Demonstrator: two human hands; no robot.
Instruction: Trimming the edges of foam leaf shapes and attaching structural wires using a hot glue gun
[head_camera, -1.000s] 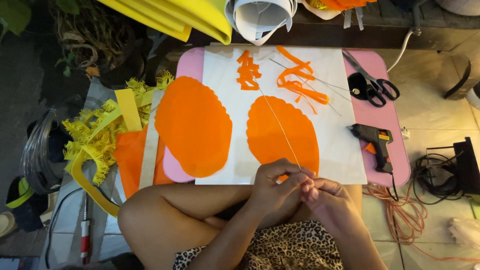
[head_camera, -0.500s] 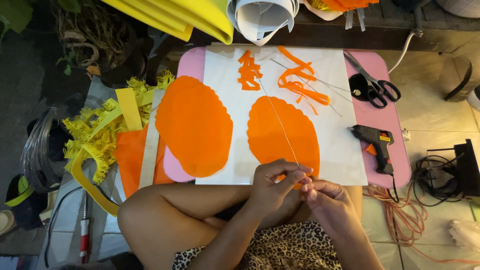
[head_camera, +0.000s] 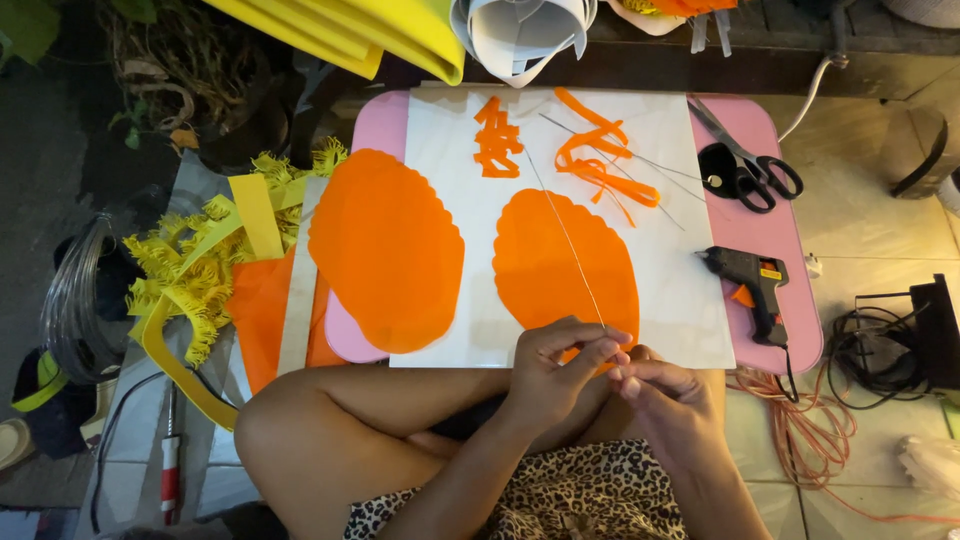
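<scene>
- We pinch a thin wire (head_camera: 566, 237) in our left hand (head_camera: 556, 372), fingers curled tight around its lower end.
- Our right hand (head_camera: 668, 402) pinches something too small to tell, fingertips touching the left's.

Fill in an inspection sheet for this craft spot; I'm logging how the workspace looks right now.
Surface: low pink table topped by a white sheet.
Job's things: thin metal wire running across the right scalloped orange oval cutout; a second orange oval cutout to its left.
Clutter: orange strip scraps, black scissors, black glue gun, yellow fringed strips off the table's left side.
Grippers: left hand and right hand pinch the wire's near end together.
Cables: orange cord coiled on the floor; black cables at right.
Surroundings: tiled floor, wire coil at left.
</scene>
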